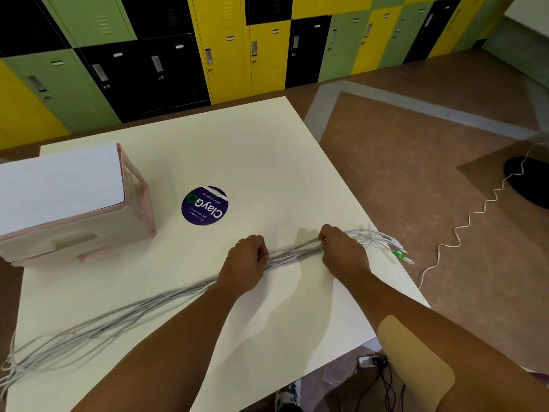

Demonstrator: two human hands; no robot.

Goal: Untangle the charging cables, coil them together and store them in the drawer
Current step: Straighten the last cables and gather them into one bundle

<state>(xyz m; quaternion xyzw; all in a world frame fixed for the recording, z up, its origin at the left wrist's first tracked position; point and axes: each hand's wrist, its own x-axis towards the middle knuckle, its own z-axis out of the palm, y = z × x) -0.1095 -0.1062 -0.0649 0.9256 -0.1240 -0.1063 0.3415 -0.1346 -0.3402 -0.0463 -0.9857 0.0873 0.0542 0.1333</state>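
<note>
Curling fingers (260, 246) of left hand (248, 257) and right hand (341, 251) tight round bundle of thin grey charging cables (291, 252), lying stretched across white table (267, 150). Judging untangling near done; next calling for looping into coil, then opening pink plastic drawer box (89, 233).

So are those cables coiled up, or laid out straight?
Laid out straight. The cables run as one long bundle across the table, from the plugs through the right hand and left hand, with no coil formed.
</note>
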